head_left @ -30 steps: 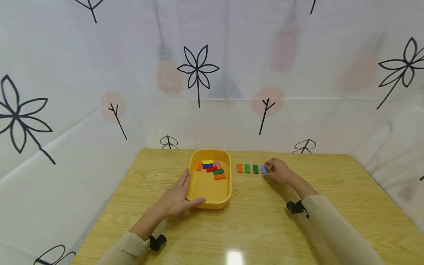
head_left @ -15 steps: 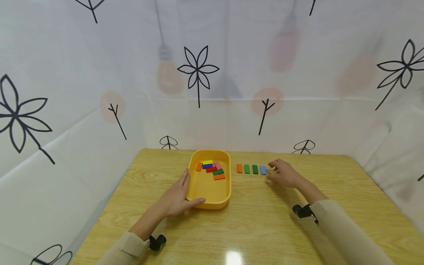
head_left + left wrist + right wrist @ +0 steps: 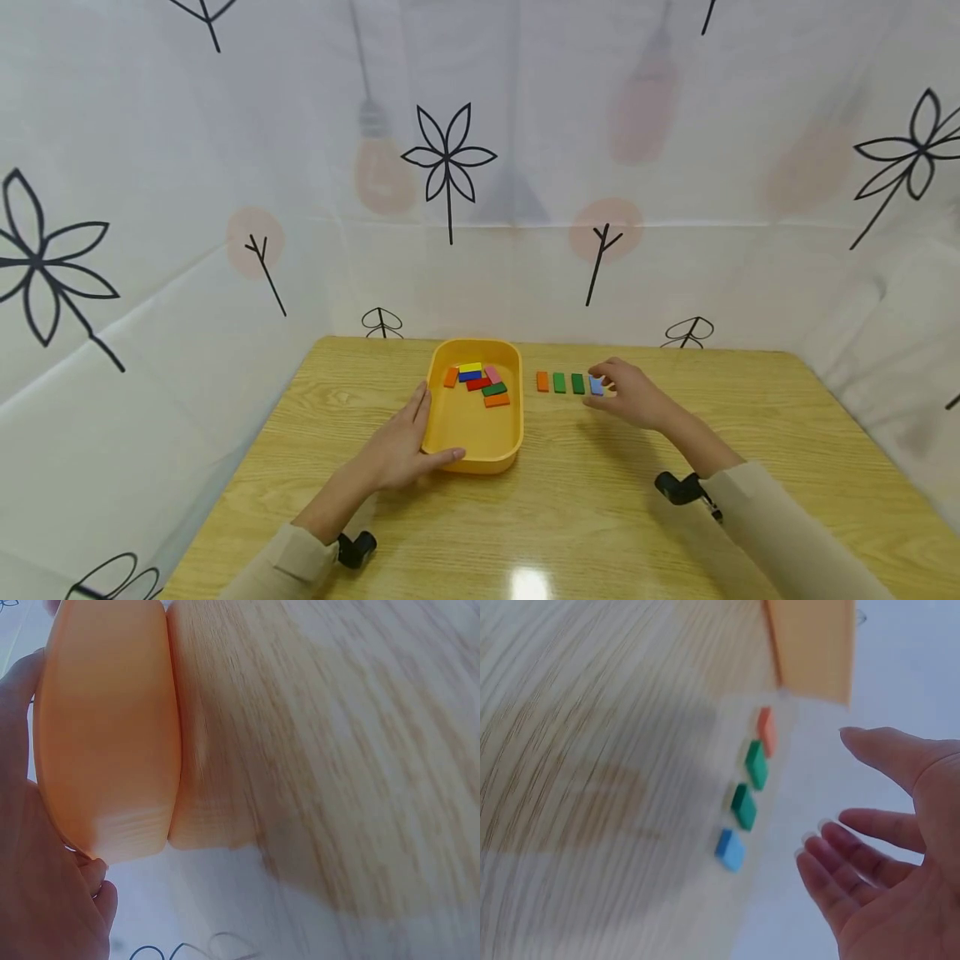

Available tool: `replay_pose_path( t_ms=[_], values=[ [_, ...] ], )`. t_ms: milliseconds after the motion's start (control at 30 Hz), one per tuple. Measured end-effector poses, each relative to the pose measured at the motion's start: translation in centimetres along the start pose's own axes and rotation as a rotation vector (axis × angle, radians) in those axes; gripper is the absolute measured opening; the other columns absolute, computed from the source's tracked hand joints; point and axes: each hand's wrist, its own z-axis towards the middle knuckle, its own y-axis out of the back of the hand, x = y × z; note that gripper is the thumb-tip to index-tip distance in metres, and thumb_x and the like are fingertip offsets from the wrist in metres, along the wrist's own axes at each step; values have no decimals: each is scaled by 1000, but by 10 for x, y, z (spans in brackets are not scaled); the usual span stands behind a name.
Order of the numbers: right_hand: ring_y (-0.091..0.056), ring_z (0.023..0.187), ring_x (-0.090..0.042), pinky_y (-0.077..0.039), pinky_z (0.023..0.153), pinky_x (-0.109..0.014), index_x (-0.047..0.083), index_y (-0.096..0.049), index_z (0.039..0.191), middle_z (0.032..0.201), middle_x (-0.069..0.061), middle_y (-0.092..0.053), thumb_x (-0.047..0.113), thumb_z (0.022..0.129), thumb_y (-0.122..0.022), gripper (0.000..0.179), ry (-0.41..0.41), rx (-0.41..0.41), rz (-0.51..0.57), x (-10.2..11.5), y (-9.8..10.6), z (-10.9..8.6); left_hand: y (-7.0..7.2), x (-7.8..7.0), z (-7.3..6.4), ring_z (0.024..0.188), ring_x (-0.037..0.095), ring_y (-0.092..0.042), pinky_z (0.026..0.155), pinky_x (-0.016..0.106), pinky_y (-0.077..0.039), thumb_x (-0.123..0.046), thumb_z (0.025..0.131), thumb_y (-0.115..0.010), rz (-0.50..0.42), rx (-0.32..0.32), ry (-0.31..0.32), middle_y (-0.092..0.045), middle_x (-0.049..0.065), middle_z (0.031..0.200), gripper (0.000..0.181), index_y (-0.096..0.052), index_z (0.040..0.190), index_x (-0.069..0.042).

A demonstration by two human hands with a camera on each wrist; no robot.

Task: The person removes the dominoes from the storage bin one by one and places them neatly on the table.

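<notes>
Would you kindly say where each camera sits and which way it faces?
Head: worn on the head, looking forward and down at the tray; left hand, right hand, sleeves show.
Left wrist: worn there, facing the tray's outer wall; left hand shows.
Right wrist: worn there, facing four tabletop blocks; right hand shows.
Shared: head and right wrist show those blocks.

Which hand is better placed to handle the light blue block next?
Probably the right hand: it is empty and nearest the light blue block, while the left hand holds the yellow tray.

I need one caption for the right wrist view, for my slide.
Empty right hand near an orange block, two green blocks and a blue block in a row.
</notes>
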Motion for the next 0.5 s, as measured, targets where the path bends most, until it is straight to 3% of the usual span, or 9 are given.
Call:
replay_pose_path(
  t_ms=[500],
  values=[
    [-60, 103, -35, -54, 89, -54, -10, -60, 131, 121, -23, -59, 21, 96, -74, 49, 25, 18, 19, 33, -11, 10, 0, 0, 0, 155, 33, -22, 122, 49, -28, -82, 88, -51, 10, 2, 6, 2, 7, 172, 118, -5, 164, -5]
  ],
)
